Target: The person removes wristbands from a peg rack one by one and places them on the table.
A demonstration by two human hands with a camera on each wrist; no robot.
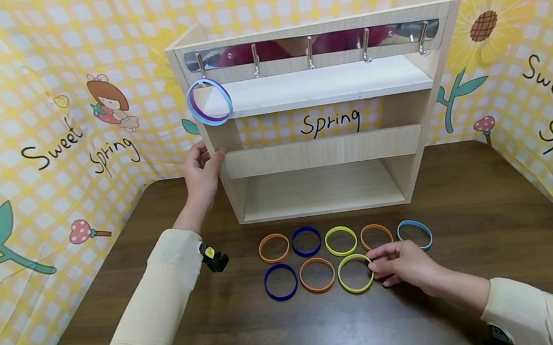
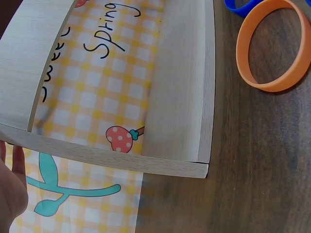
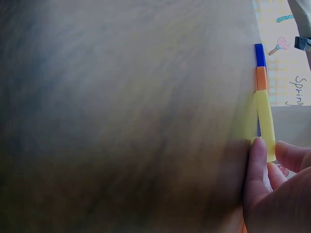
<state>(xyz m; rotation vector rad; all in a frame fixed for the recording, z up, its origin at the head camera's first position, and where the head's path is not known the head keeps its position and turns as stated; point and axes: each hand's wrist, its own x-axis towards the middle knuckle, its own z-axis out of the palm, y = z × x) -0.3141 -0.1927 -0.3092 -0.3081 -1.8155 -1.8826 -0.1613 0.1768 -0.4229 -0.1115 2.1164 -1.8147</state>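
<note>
My left hand holds the left side panel of a light wooden shelf rack, thumb at its front edge. Low over the table, my right hand pinches the right side of a yellow silicone wristband between thumb and fingers. In the right wrist view this wristband stands edge-on, slightly tilted, between the fingertips. From the leftmost hook hang a light blue wristband and a purple wristband, overlapping each other.
Two rows of wristbands lie before the rack: dark blue, orange, another yellow and light blue among them. A metal strip with several hooks crosses the rack's top. Patterned cloth surrounds the brown table.
</note>
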